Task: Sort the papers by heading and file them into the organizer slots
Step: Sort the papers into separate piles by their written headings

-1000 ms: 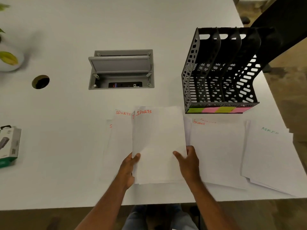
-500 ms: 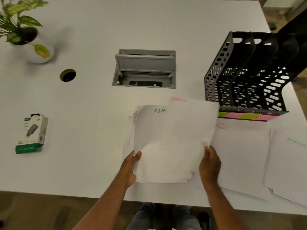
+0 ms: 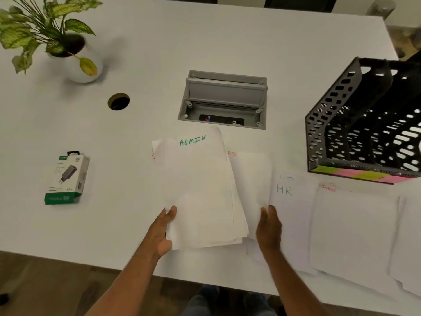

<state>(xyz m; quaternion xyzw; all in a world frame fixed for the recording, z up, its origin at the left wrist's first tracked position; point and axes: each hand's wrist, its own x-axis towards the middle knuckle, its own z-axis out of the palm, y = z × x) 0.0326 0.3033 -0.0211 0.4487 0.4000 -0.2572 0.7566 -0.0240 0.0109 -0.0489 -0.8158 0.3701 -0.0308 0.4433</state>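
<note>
My left hand (image 3: 163, 231) grips the lower left corner of a stack of white papers (image 3: 200, 190); its top sheet is headed ADMIN in green. My right hand (image 3: 268, 229) pinches the lower edge of a single sheet with a red heading (image 3: 250, 179), held just right of the stack. On the table to the right lie a pile headed HR (image 3: 289, 213), a pile with a red heading (image 3: 353, 229) and more sheets (image 3: 410, 247) at the frame edge. The black mesh organizer (image 3: 328, 133) with coloured slot labels stands at the right, its slots holding no papers that I can see.
The white table (image 3: 136, 42) carries a potted plant (image 3: 75, 58) at the far left, a round cable hole (image 3: 118, 101), an open grey cable box (image 3: 225, 101) in the middle and a boxed charger (image 3: 66, 179) to the left. The table's near edge runs under my forearms.
My right hand has pulled the red-headed sheet off the stack and swung it down to the right, uncovering the ADMIN sheet. The view has shifted left and up.
</note>
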